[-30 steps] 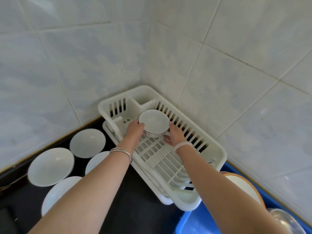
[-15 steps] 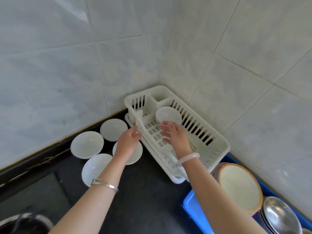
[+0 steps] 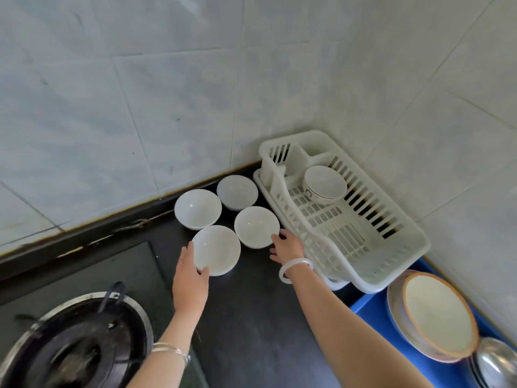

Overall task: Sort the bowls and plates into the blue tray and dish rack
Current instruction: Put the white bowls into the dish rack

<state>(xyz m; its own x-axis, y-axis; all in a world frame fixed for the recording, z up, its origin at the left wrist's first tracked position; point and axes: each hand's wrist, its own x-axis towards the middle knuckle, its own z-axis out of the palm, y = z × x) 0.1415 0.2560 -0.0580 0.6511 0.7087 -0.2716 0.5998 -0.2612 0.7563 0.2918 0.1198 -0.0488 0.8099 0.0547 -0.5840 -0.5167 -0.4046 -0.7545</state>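
- While the left hand (image 3: 190,275) grips the nearest bowl (image 3: 216,249), thumb on the rim and fingers curled beneath, it sits mouth-up on the dark counter (image 3: 251,317).
- The right hand (image 3: 286,246) has loose, spread fingers, just touching the rim of the neighbouring bowl (image 3: 256,226) (no real grip).
- Behind them are a third bowl (image 3: 198,208) and a fourth bowl (image 3: 237,191), plain glossy white, open side up.
- The dish rack (image 3: 402,256) runs lengthwise from the wall corner toward the near right. It holds an upright gold-lined bowl (image 3: 324,184), whose side mark is too small to read.
- The blue tray (image 3: 369,312) carries a brown-rimmed plate (image 3: 439,315).

The dish rack (image 3: 344,234) is open nearside of its bowl (image 3: 324,182) — four bowls (image 3: 256,227) crowd the counter (image 3: 251,317) alongside.
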